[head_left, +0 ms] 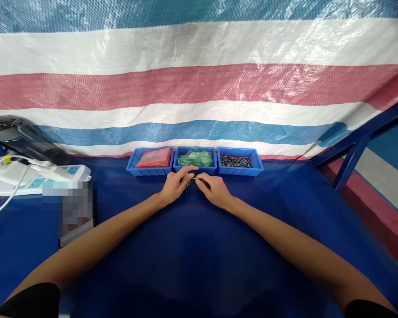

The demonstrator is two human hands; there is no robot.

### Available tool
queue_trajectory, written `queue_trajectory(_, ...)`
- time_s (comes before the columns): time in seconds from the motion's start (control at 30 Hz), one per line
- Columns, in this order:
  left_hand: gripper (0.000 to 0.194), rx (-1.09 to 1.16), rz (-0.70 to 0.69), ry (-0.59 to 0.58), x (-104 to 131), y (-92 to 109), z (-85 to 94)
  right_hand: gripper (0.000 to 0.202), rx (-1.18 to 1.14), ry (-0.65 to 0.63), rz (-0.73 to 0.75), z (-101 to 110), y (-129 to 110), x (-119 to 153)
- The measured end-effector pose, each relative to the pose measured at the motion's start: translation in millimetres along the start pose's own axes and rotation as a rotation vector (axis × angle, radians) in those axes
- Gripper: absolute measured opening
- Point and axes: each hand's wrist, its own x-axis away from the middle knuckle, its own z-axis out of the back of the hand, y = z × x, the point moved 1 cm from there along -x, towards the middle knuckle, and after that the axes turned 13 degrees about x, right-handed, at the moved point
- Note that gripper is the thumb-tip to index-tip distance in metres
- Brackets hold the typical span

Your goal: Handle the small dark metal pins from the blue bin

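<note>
My left hand (175,184) and my right hand (213,189) meet over the blue table (199,247), just in front of the middle bin. Between their fingertips they pinch a bunch of thin dark metal pins (189,182). Behind the hands stand three small blue bins in a row: the left bin (150,161) holds red plastic bags, the middle bin (195,159) holds green bags, and the right bin (239,162) holds several loose metal pins.
A striped red, white and blue tarp (199,88) hangs behind the table. At the left lie a white device with cables (36,176), a dark machine (20,134) and a blurred box (73,207). A blue metal frame (361,141) rises at the right.
</note>
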Motion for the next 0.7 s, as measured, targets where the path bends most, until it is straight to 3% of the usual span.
queue_trajectory(0.17,0.029,-0.046,-0.013,-0.006,-1.2,-3.6,-1.2,0.025,-0.011,-0.001,0.029,0.4,0.1,-0.6)
queue_trajectory(0.47,0.027,-0.083,-0.030,0.091,-4.9,2.4,0.5,0.024,-0.006,0.126,-0.021,1.8,0.6,3.4)
queue_trajectory(0.7,0.027,-0.047,-0.054,0.073,-1.7,3.6,0.4,0.028,0.054,-0.007,-0.028,-1.3,2.5,-1.4)
